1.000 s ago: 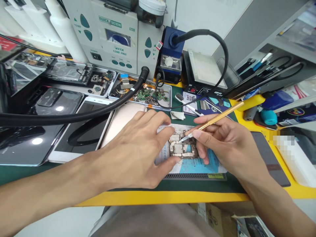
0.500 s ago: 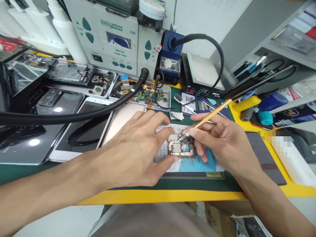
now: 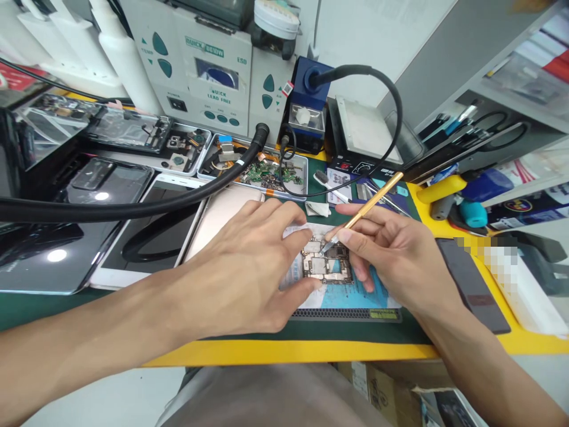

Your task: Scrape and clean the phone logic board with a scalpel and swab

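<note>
Blade tip on the board, pinned from nine o'clock

The circuit board [image 3: 328,268] lay between both hands; the right hand [image 3: 391,255] pinched a gold-handled knife [image 3: 364,210], its axis running toward one o'clock, tip on the board. The left hand [image 3: 240,273], fingers spread, pressed the board's left edge.

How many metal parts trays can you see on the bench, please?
2: the left tray with camera modules, below the hot-air station, and the right tray with green boards beside it. Others may be hidden.

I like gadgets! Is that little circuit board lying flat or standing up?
Flat. The circuit board lies face-up on the mat, the left hand steadying its edge.
</note>
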`<state>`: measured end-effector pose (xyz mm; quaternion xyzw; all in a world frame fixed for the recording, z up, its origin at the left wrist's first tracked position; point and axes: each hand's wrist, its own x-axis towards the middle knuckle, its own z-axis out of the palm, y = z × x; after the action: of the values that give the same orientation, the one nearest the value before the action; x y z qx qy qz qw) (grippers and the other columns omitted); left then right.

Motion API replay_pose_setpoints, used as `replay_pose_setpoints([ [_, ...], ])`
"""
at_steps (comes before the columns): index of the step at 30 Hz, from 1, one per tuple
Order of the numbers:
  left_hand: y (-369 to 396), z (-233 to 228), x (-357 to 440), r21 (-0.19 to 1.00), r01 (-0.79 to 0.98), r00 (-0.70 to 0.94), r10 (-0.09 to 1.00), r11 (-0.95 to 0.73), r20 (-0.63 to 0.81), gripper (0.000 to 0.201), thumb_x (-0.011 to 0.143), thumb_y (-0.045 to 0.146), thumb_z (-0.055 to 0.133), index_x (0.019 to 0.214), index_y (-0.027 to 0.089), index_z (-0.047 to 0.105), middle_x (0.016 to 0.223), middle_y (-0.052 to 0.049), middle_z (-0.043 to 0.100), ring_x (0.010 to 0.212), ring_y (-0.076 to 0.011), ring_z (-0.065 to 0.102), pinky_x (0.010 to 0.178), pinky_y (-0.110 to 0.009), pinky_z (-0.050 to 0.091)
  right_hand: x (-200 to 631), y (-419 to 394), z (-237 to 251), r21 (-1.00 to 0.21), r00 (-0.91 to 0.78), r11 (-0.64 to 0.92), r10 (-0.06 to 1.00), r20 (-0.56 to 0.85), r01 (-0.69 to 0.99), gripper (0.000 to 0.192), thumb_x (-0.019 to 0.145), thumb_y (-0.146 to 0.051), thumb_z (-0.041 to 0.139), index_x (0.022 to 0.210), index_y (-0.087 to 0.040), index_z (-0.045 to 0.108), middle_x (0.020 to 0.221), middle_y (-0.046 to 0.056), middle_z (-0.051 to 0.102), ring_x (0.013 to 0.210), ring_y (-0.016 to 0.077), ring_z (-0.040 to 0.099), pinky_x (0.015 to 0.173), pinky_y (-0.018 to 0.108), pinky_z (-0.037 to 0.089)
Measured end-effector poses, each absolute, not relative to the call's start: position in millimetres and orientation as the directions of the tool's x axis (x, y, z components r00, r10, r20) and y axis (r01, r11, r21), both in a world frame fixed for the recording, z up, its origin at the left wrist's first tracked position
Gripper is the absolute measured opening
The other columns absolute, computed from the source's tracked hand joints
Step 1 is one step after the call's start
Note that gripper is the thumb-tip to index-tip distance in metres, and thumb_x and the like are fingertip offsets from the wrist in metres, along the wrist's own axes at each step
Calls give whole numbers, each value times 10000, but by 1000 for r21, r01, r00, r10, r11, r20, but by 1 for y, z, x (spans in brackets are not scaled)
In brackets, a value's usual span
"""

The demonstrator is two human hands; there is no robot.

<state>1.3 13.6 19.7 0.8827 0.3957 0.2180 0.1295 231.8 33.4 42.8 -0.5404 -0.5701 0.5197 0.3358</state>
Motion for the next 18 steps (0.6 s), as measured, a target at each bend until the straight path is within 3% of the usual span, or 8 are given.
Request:
replay_pose_setpoints([
  [4,13,20,1,402,645,589,758,-650,281,416,975,433,618,1210,107,729,1197,-170,635,1081,-364,631,928,-570,553,232,35,43,-949,-224,-112,957,-183,295,286,954,-277,761,1201,-152,689,638,-49,675,337,68,525,309,171,412],
  [18,13,21,2,394,654,583,762,-646,282,406,976,449,618,1178,118,738,1177,-162,647,1073,-362,632,943,-581,540,238,31,40,-960,-223,-84,964,-146,268,149,941,-280,798,1017,-176,724,583,-64,643,319,55,504,313,153,381],
])
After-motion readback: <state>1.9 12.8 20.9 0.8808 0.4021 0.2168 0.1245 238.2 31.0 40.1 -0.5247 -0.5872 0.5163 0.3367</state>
